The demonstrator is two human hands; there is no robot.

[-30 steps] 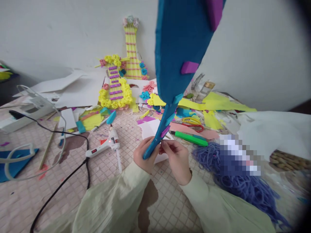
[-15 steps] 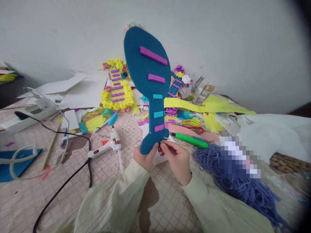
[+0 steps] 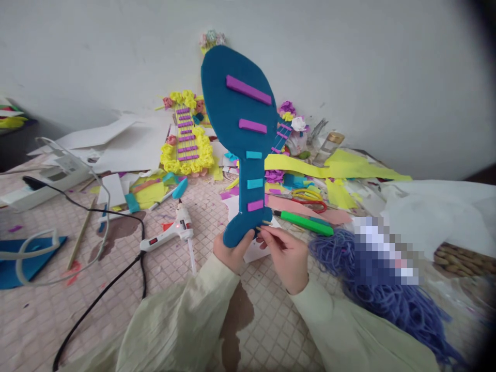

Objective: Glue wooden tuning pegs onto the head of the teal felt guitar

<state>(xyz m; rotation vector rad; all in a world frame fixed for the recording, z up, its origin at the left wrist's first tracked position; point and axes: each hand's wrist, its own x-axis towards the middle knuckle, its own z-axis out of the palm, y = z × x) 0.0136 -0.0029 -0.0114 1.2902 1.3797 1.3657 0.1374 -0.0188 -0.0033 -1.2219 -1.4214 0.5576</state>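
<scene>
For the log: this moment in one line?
left hand: holds blue foam guitar upright | right hand: pinches stick at its base

One blue foam guitar shape [image 3: 236, 103] bears five strips: three purple strips [image 3: 248, 90] and two light blue strips [image 3: 254, 154]. One thin stick [image 3: 266, 223] sits at its base. Finished guitars [image 3: 186, 139] behind it seem to number three, two partly hidden. One glue gun [image 3: 170, 231], one pair of scissors [image 3: 308, 199], one green cutter [image 3: 306, 223], one yarn bundle [image 3: 387, 299], one glass jar [image 3: 329, 144].
</scene>
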